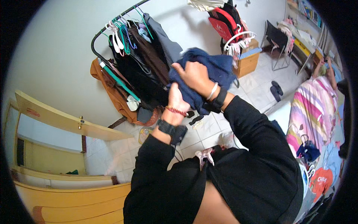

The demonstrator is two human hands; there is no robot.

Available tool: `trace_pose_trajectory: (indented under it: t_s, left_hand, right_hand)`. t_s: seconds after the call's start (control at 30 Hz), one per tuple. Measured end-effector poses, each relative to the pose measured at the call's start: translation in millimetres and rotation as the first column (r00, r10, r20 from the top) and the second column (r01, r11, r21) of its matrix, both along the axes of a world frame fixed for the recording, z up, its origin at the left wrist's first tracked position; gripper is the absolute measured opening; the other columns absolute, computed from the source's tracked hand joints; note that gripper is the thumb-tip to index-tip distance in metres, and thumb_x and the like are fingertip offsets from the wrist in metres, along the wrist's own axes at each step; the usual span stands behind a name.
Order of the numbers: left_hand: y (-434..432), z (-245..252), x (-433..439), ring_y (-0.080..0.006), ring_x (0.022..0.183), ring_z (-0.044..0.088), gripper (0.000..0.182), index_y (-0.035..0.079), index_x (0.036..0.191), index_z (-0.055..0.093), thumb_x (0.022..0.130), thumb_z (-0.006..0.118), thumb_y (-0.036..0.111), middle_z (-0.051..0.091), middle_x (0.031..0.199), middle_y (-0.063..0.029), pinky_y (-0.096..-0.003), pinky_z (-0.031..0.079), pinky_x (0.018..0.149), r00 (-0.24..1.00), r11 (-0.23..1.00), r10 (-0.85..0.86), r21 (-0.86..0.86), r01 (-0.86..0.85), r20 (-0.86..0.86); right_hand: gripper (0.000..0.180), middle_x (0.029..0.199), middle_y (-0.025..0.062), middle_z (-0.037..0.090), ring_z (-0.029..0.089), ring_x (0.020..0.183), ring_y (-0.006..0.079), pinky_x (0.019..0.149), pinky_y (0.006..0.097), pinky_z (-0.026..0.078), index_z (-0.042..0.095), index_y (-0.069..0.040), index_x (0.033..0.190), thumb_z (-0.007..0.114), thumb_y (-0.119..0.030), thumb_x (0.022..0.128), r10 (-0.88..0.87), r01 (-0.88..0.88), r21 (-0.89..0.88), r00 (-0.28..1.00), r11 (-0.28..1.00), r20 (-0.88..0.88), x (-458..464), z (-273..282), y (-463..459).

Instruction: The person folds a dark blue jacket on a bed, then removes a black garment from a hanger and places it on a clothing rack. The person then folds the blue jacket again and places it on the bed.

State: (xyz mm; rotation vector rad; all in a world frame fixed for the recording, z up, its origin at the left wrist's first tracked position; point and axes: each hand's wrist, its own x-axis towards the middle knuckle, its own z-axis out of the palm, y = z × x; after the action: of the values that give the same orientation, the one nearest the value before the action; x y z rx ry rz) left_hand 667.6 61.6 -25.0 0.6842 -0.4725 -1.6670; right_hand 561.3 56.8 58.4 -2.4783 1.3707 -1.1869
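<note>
Both my hands grip a bunched dark blue garment (218,70) in front of me. My left hand (178,98) holds its lower left edge, the fingers partly hidden by the cloth. Across its top lies my right hand (195,75), fingers curled into the fabric and thumb pointing left. Just behind and left of the bundle, dark clothes (148,53) hang on a black metal clothes rack (96,37). Bare green and white plastic hangers (119,39) are bunched at the rack's left end.
An open wooden door (70,120) stands at left. Beyond the garment are a red and black backpack (223,23), a wooden box (247,65) and a folding chair (275,39). Slippers (276,91) lie on the tiled floor. At right, a person lies under a striped blanket (310,109) on a bed.
</note>
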Motion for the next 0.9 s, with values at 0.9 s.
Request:
trace_pose_trajectory:
  t_s: [0.9]
  left_hand:
    - [24.2, 2.7, 155.2, -0.0311, 0.113, 0.061, 0.04, 0.008, 0.119, 0.064, 0.096, 0.054, 0.039, 0.066, 0.123, -0.0116, -0.0474, 0.045, 0.101, 0.948, 0.957, 0.29, -0.05, -0.286, 0.128]
  right_hand:
    - [0.044, 0.1, 0.0119, 0.069, 0.065, 0.091, 0.0187, 0.084, 0.0332, 0.054, 0.064, 0.003, 0.105, 0.057, -0.04, 0.098, -0.203, -0.824, 0.23, 0.143, 0.518, 0.969, -98.9, -31.5, -65.7]
